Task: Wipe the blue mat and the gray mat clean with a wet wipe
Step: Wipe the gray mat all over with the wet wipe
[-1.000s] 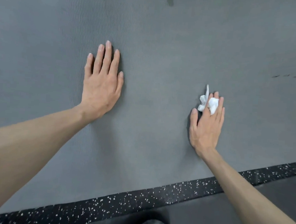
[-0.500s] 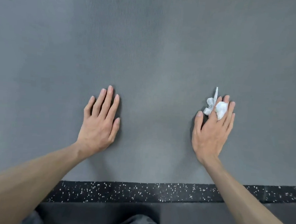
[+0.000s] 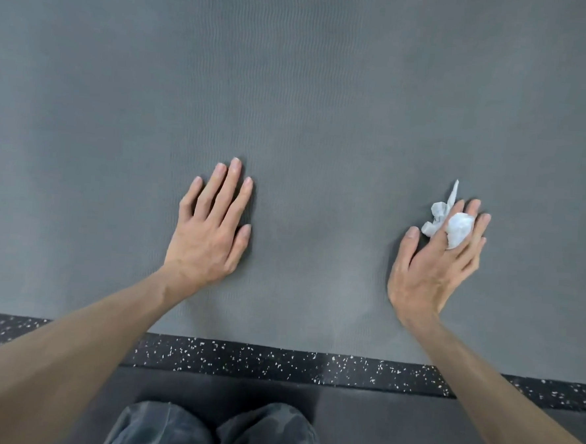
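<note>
Judging from where things sit, you're somewhere in the middle of the gray mat (image 3: pixel 309 102) and it's hard to say how much is already clean. Its surface looks pretty uniform, no obvious marks or wet streaks that I can pick out, so I can't tell you which patches are done. No blue mat anywhere in the shot, so whether that one's finished or waiting, no idea. I'd assume at least some wiping is left.

Your right hand (image 3: pixel 435 261) has the wet wipe (image 3: pixel 454 223) scrunched into a small white wad, threaded between the fingers out near the fingertips, held against the mat rather than balled in a fist. The fingers are mostly straight and fanned a bit. Your left hand (image 3: pixel 212 230) is flat on the mat, palm down, fingers straight and close together, holding nothing, probably just propping you up. The two hands are well apart, with bare mat between them.

The wipe is more of a lump than a strip, but one twisted tail sticks out away from you, past the index finger, so its long axis runs roughly along your fingers, tilted slightly to the right.

The mat's near edge runs left to right just past your knees (image 3: pixel 213 433), with a strip of black speckled floor (image 3: pixel 276 359) between.
</note>
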